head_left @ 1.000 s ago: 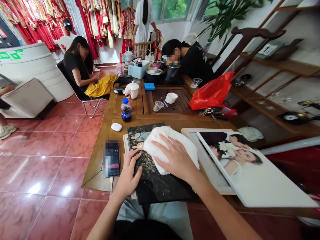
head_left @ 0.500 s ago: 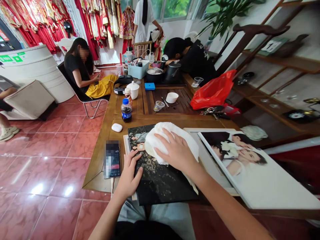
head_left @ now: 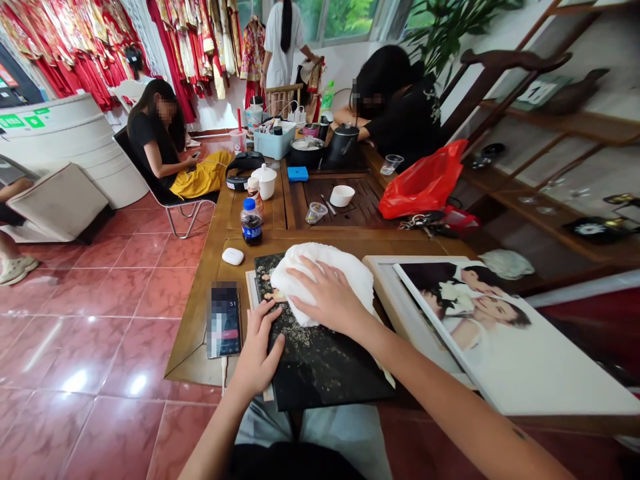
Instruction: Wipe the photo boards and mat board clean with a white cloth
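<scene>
A dark photo print (head_left: 320,360) lies on the near end of the wooden table (head_left: 200,300). My right hand (head_left: 325,297) presses flat, fingers spread, on a white cloth (head_left: 320,263) bunched over the print's upper part. My left hand (head_left: 257,350) rests on the print's left edge with its fingers apart, holding it down. A phone (head_left: 223,319) lies just left of that hand.
A large white-bordered portrait print (head_left: 500,333) leans over a framed one (head_left: 400,300) on the right. Farther up the table stand a cola bottle (head_left: 251,221), an earbud case (head_left: 233,256), cups, a kettle and a red plastic bag (head_left: 425,183). Two people sit at the table's far end.
My right hand has slid the white cloth up and to the left across the print. My left hand has stayed in place. The person at the far right has sat up.
</scene>
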A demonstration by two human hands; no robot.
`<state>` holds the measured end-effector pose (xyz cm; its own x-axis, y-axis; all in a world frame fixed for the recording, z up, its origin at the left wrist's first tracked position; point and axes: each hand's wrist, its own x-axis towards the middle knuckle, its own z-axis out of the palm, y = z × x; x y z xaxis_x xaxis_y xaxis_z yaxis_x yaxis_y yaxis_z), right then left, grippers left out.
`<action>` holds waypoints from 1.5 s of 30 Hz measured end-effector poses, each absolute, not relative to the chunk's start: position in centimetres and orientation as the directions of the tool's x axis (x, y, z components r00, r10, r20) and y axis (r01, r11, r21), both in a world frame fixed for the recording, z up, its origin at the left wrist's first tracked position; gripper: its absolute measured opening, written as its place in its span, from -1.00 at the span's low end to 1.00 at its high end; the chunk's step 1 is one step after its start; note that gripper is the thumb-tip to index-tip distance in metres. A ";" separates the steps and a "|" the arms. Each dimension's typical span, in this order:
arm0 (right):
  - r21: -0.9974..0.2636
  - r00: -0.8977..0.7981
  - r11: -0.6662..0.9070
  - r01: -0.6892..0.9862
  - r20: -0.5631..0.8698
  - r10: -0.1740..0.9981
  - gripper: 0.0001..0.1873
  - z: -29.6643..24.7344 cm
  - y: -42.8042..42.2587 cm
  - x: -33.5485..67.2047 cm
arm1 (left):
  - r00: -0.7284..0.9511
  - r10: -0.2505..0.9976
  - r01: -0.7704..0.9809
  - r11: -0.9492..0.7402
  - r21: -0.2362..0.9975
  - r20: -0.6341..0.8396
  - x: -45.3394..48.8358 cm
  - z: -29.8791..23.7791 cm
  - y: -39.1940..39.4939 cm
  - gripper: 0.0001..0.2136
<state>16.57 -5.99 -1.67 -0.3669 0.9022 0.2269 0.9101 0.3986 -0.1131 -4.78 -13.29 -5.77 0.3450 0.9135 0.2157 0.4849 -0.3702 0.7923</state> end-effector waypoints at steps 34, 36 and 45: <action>-0.181 -0.435 0.462 0.868 0.171 0.884 -0.42 -0.9 -2.1 12.3 | 0.349 0.917 0.508 -0.358 0.783 0.192 -4.8 -5.9 -13.4 -0.62; -0.186 -0.468 0.496 0.848 0.176 0.866 -0.42 -0.8 -1.8 12.0 | 0.346 0.919 0.516 -0.356 0.779 0.190 -4.8 -6.0 -13.4 -0.62; -0.190 -0.454 0.490 0.851 0.204 0.868 -0.43 -1.2 -0.9 15.0 | 0.351 0.914 0.498 -0.365 0.787 0.202 -4.8 -5.9 -13.2 -0.60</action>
